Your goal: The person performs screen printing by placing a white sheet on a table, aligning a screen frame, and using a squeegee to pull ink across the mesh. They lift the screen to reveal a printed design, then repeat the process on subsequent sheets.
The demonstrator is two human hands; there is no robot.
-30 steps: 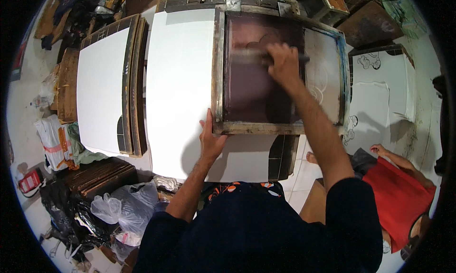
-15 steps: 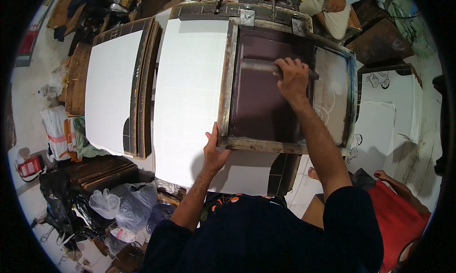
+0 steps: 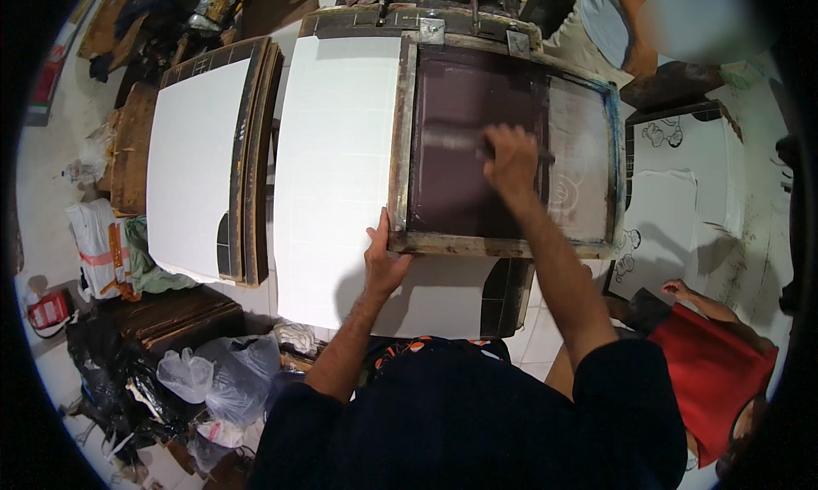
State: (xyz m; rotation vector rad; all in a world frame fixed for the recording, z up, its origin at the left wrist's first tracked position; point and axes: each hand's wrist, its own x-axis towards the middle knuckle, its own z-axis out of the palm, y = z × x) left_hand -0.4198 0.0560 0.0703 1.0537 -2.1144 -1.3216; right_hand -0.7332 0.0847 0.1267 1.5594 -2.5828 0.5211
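My right hand (image 3: 511, 153) is closed round a dark squeegee bar (image 3: 456, 138), which lies across dark purple ink (image 3: 473, 200) in a worn screen frame (image 3: 503, 245). A pale panel with a faint line drawing (image 3: 579, 123) fills the screen's right part. My left hand (image 3: 382, 260) touches the frame's lower-left corner, thumb and fingers spread. Beneath and left of the frame, a large white sheet (image 3: 332, 149) lies on a dark board (image 3: 503, 302).
Stacked boards with white sheets (image 3: 192, 166) stand left; plastic bags (image 3: 217, 379) lie lower left. Printed sheets (image 3: 656, 209) lie right. A co-worker's hand (image 3: 639, 57) is behind the screen; another person in red (image 3: 716, 379) is at lower right.
My right hand with the squeegee has moved toward me over the screen. My left hand stays at the corner. A co-worker has come into view at the top right.
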